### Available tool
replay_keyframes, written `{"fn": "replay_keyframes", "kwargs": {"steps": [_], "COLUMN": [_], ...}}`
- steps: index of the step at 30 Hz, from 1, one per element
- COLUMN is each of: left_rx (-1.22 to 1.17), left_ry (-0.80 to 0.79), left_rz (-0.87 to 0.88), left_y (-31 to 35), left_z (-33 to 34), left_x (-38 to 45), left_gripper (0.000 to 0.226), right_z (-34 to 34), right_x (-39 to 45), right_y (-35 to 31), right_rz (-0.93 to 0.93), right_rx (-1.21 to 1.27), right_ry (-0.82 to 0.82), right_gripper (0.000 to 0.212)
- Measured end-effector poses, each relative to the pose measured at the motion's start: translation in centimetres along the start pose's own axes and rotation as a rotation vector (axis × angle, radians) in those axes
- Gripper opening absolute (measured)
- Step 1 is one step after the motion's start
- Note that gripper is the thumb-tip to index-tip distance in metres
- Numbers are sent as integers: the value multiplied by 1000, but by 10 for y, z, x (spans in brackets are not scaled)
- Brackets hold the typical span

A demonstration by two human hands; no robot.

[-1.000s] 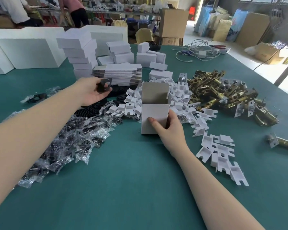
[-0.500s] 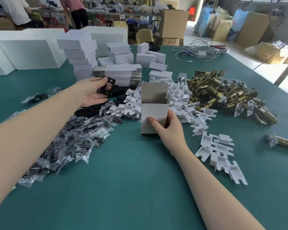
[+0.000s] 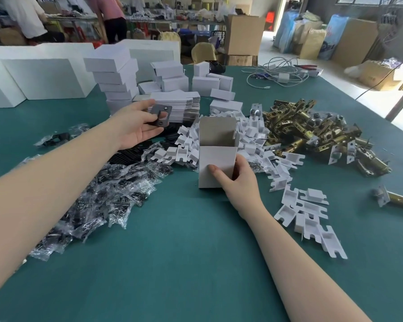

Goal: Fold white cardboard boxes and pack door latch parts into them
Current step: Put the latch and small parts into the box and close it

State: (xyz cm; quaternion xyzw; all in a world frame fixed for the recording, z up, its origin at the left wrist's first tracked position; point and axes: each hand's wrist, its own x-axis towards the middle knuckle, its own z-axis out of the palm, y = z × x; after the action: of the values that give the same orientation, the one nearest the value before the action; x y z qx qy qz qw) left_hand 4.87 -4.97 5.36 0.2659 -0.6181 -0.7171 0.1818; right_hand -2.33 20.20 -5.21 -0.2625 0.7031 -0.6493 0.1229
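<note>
Head view: the right hand (image 3: 239, 182) grips an upright white cardboard box (image 3: 216, 163) at centre of the green counter (image 3: 184, 252), thumb on its front face, top flaps open. At ten o'clock from the box, the left hand (image 3: 135, 126) pinches a dark strike plate (image 3: 161, 115), held above the counter. Brass latch bolts (image 3: 312, 129) are heaped at two o'clock, white inserts (image 3: 307, 214) at four, bagged black parts (image 3: 98, 196) at eight.

White cardboard box (image 3: 216, 167) stands upright, top flaps open; dark strike plate (image 3: 161, 115) is held up left of it.
</note>
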Motion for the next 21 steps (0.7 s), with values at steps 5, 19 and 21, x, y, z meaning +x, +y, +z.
{"fn": "replay_keyframes", "kwargs": {"steps": [5,19,21], "left_rx": [38,564,561], "left_ry": [47,37,14], "left_rz": [12,292,459], "left_y": [-1,5,14], "left_z": [-2,5,19], "left_x": [1,-12,-21], "left_gripper": [40,11,17], "right_z": [0,0,0], "right_x": [0,3,3], "right_y": [-1,3,4], "right_rz": [-7,3,3], "right_rx": [11,32,38], "right_ry": [-3,5,11], "right_gripper": [30,37,41]}}
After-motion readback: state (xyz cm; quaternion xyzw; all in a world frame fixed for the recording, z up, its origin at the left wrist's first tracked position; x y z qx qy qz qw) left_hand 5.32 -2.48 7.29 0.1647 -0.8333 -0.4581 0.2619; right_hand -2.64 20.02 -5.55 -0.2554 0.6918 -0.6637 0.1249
